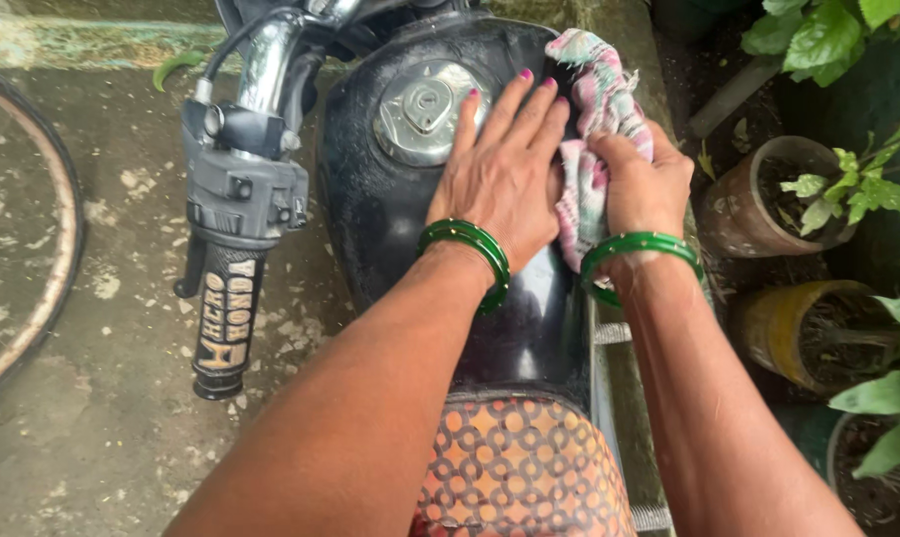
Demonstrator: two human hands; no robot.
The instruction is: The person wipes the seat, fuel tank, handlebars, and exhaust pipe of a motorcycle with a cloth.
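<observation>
**Cloth on the right side of the tank**

The pink-and-white checked cloth [591, 119] lies on the right flank of the glossy black fuel tank [390, 219], its length running near to far. The right hand [641, 184] is clenched around it; the left hand [504, 174] presses flat, fingers spread, just left of it, beside the round metal filler cap [425, 111].

Pink-white checked cloth [594, 129] bunched on black tank [370, 209].
</observation>
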